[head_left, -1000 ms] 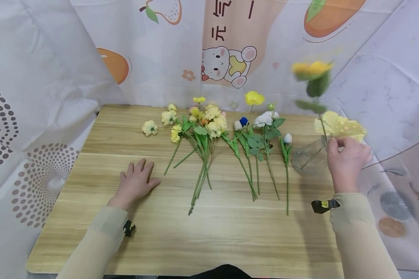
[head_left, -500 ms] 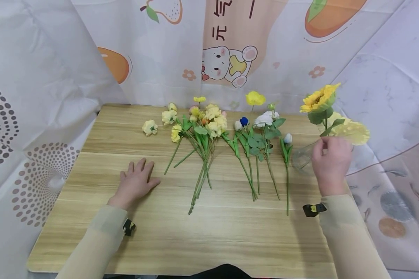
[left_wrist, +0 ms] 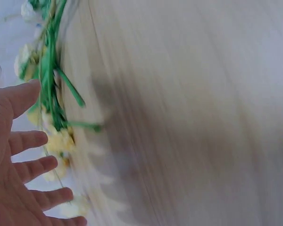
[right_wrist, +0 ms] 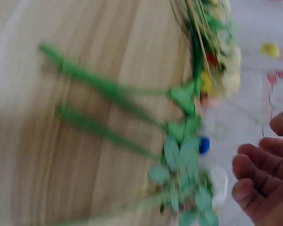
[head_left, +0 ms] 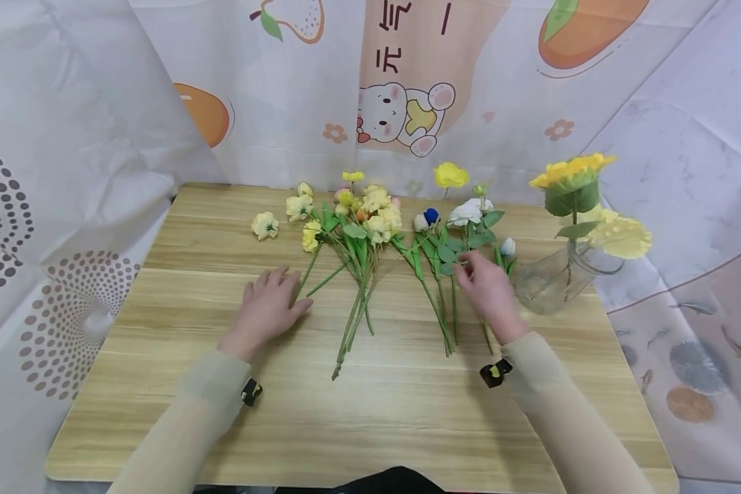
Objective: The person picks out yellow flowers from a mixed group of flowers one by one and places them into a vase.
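Note:
A yellow sunflower point(head_left: 573, 173) and a large pale yellow flower point(head_left: 622, 237) stand in a tilted-looking clear glass vase point(head_left: 540, 283) at the right. My right hand point(head_left: 488, 291), holding nothing, hovers over the stem of a white rose point(head_left: 466, 211); its fingers are loosely bent in the right wrist view, near the rose's green leaves point(right_wrist: 188, 160). Beside it lies a white tulip point(head_left: 508, 247), its stem hidden by the hand. My left hand point(head_left: 267, 309) is spread and empty, with its fingertips near the stems left of a bunch of yellow flowers point(head_left: 377, 219).
Loose yellow flower heads point(head_left: 264, 226) lie at the back left of the wooden table point(head_left: 370, 425). Blue point(head_left: 431, 216) and white tulips lie left of the rose. A bright yellow poppy point(head_left: 451, 174) sticks out past the back edge, by the printed curtain point(head_left: 309, 82).
My right hand put the sunflower into the vase, let go, and moved left to the white rose. My left hand shifted right toward the yellow flowers' stems.

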Available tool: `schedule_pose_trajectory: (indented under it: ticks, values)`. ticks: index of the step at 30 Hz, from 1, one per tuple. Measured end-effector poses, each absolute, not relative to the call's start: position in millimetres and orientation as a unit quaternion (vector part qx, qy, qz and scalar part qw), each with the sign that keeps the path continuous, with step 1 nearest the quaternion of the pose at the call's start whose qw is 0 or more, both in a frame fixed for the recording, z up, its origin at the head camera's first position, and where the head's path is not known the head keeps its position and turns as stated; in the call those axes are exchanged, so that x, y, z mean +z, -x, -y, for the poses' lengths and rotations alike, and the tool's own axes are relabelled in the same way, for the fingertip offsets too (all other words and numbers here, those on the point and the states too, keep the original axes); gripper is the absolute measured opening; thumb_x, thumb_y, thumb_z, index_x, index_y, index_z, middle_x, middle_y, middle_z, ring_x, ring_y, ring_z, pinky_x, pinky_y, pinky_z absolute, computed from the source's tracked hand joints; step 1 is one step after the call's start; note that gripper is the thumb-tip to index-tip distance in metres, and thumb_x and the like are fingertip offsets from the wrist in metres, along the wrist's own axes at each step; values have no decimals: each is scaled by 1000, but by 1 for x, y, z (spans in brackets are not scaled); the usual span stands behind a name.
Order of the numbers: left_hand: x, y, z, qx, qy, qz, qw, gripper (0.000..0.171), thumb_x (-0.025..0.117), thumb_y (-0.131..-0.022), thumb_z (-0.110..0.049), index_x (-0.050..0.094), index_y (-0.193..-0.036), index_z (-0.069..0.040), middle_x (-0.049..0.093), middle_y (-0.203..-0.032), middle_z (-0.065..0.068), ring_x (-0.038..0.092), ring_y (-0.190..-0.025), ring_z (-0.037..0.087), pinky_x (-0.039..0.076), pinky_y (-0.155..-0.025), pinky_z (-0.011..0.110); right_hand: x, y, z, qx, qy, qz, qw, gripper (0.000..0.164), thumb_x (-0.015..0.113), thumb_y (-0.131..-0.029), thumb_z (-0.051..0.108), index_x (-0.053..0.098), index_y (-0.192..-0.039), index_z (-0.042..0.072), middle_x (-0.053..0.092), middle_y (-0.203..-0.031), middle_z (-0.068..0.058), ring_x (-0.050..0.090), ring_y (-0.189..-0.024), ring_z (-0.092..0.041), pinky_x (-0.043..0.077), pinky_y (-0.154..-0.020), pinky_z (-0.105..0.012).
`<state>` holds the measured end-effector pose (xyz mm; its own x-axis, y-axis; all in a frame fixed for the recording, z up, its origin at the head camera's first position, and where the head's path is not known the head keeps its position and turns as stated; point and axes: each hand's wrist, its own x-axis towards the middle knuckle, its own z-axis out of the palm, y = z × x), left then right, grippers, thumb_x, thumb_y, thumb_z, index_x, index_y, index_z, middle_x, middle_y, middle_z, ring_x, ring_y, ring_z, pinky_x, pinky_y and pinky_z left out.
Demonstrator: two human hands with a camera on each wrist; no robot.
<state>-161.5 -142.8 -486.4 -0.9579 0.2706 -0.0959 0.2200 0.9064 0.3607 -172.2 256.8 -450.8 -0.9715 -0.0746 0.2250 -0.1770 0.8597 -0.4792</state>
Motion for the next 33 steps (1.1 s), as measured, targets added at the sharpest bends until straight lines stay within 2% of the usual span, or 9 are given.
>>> schedule_pose_trajectory:
  ticks: [5, 8, 10, 12, 15, 19, 25, 33]
  values:
    - [-486, 158, 115, 169, -178, -969, 37, 53, 56, -95, -46, 55, -130, -7, 52, -132, 17, 42, -121, 43, 31, -101, 63, -464, 174, -220, 279, -83, 957, 3, 26, 55, -99, 23, 59, -113, 2, 64, -79, -10, 57, -62, -22, 49, -54, -40]
    - [-486, 153, 98, 179, -197, -963, 49, 46, 57, -94, -46, 63, -116, -6, 63, -115, 13, 54, -107, 34, 42, -96, 53, -475, 173, -200, 276, -103, 955, -23, 24, 57, -98, 23, 61, -110, 3, 62, -76, -6, 54, -60, -18, 48, -54, -37]
    - [-488, 151, 89, 199, -202, -956, 71, 39, 60, -93, -44, 65, -103, -7, 67, -100, 9, 60, -92, 28, 49, -86, 47, -482, 171, -189, 271, -126, 954, -33, 22, 59, -97, 21, 61, -111, 5, 62, -75, -5, 54, -60, -16, 48, -54, -36]
    - [-490, 148, 81, 214, -203, -950, 98, 32, 62, -92, -42, 64, -91, -10, 66, -84, 4, 60, -75, 21, 52, -72, 40, -488, 168, -179, 259, -165, 951, -33, 22, 61, -95, 17, 61, -114, 6, 63, -80, -4, 55, -64, -15, 50, -57, -35]
    - [-495, 145, 73, 235, -209, -940, 134, 26, 65, -91, -37, 58, -80, -14, 60, -70, -2, 54, -61, 15, 48, -59, 34, -496, 163, -168, 242, -240, 940, -25, 30, 64, -92, 12, 60, -121, 8, 63, -88, -5, 58, -71, -16, 54, -63, -36]
    - [-501, 142, 68, 237, -212, -936, 152, 23, 65, -91, -32, 55, -78, -16, 56, -67, -4, 51, -59, 13, 46, -55, 32, -503, 157, -160, 210, -316, 925, -8, 37, 65, -92, 12, 59, -128, 10, 55, -90, -2, 55, -69, -13, 53, -61, -33]
    - [-505, 139, 62, 232, -201, -939, 156, 26, 62, -93, -26, 51, -72, -17, 52, -61, -4, 48, -54, 13, 40, -48, 31, -510, 153, -155, 174, -343, 923, -22, 40, 61, -95, 17, 56, -134, 15, 45, -89, 1, 43, -61, -10, 43, -51, -27]
    - [-499, 140, 61, 352, -156, -910, 154, 11, 62, -91, -16, 63, -82, -10, 58, -68, -1, 52, -59, 13, 46, -55, 30, -509, 152, -154, 170, -356, 919, -13, 40, 61, -94, 13, 56, -134, 14, 47, -90, -1, 44, -62, -10, 44, -52, -27]
